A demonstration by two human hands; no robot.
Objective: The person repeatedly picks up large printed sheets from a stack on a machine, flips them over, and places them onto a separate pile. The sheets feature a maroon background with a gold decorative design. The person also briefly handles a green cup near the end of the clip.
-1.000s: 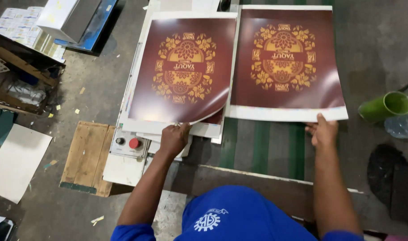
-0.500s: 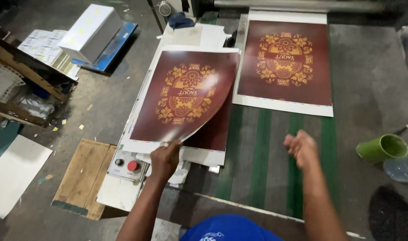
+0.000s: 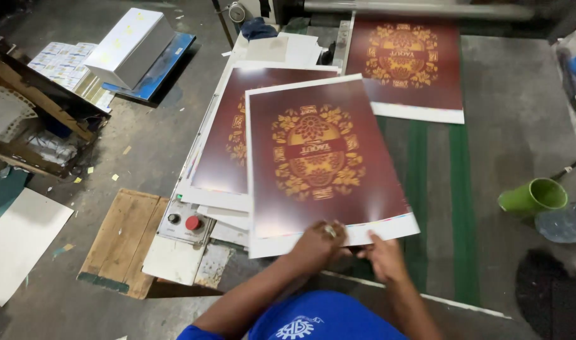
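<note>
A large glossy maroon printed sheet (image 3: 322, 165) with a gold ornament and white margin was held by its near edge, lying over the stack of like sheets (image 3: 225, 141). The left hand (image 3: 318, 244) was pinched on the near margin, thumb under; the right hand (image 3: 381, 255) was closed on the same edge just beside it. The sheet was judged light, thin, floppy and slick, easily creased; best taken at the white margin with both hands. Right of the stack, another printed sheet (image 3: 407, 63) lay on the green-striped surface (image 3: 461, 189); a green cup (image 3: 532, 196) sat farther right.
</note>
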